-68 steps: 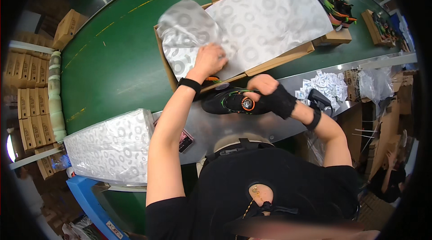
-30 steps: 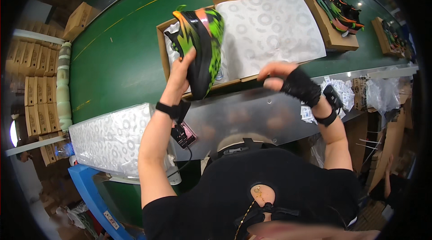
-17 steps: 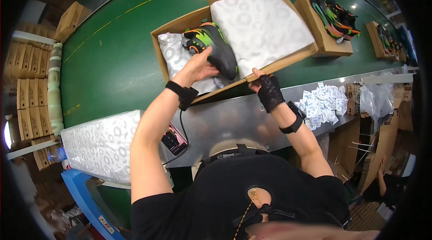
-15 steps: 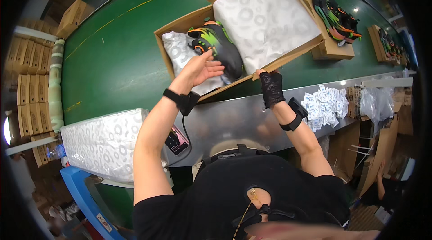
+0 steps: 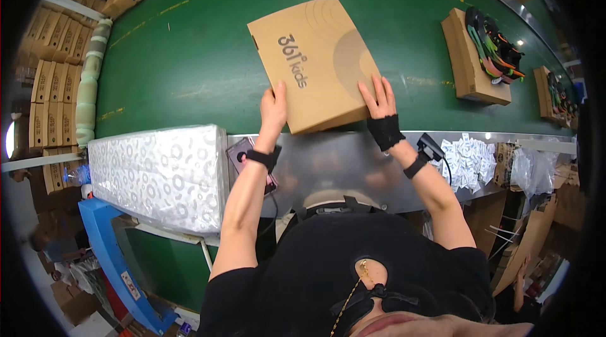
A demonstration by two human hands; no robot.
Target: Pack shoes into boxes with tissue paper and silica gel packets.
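Observation:
A brown cardboard shoebox (image 5: 322,65) with its lid down lies tilted on the green work surface (image 5: 183,78) in front of me. My left hand (image 5: 273,108) grips its near left side. At the near right corner, my right hand (image 5: 380,106), in a black fingerless glove, holds the box with fingers laid over the lid. A narrow dark gap shows under the lid's near edge. The shoe and patterned paper inside are hidden.
A stack of patterned white tissue paper (image 5: 158,176) lies at the left, beside a phone (image 5: 243,157). Small white sachets (image 5: 467,163) are heaped at the right. Farther right, dark colourful shoes (image 5: 495,49) rest on a shoebox (image 5: 464,62). Boxes (image 5: 57,84) are stacked far left.
The open box with a shoe inside is now covered by its lid. My left hand has moved from over the shoe to the box's side; my right hand remains near the right corner.

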